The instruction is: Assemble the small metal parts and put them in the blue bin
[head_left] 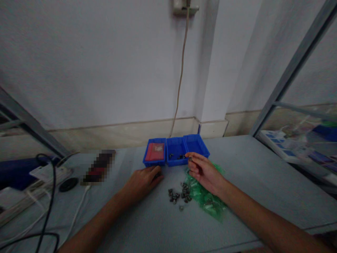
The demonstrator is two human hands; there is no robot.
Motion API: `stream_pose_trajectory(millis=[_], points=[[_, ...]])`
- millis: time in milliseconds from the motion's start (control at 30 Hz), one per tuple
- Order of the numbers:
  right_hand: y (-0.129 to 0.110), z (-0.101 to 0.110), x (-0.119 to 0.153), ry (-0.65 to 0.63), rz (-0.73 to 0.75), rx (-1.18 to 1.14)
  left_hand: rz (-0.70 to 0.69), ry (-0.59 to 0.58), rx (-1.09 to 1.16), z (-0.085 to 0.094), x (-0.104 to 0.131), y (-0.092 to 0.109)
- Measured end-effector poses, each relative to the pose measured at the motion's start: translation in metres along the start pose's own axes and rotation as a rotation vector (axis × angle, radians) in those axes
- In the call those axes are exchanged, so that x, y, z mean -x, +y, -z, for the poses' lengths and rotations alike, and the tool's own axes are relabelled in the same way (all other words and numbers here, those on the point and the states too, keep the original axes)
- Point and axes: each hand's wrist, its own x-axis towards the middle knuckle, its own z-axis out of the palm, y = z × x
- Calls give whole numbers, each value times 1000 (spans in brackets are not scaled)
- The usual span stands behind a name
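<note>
My right hand [204,172] pinches a small dark metal part [190,159] between thumb and fingertips, at the front edge of the middle blue bin [176,162]. A few similar dark parts [181,156] lie inside that bin. Resting on the table in front of the left blue bin [154,163], my left hand [144,181] has its thumb apart from its bent fingers; it appears to hold nothing, though shadow darkens the gap. Between the hands are loose piles of small metal parts [185,192]. Beneath my right hand and wrist spreads a green plastic bag [207,202].
A red packet [154,151] fills the left bin; a third blue bin [196,144] stands at the right. On the left are a blurred-out phone-like object [99,168], a black round disc [68,185] and cables [79,214]. Metal frame posts [276,91] flank the table.
</note>
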Motion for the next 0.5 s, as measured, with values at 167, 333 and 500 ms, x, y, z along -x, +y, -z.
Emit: stream_pose_trajectory(millis=[167,333,500], points=[[-3,-5,1,35,26,82,9,-8,13,-1,0,-1],[-2,-6,3,73,187,421,5,-2,23,1,0,1],[1,-6,8,113,530,880,19,-24,18,4,0,3]])
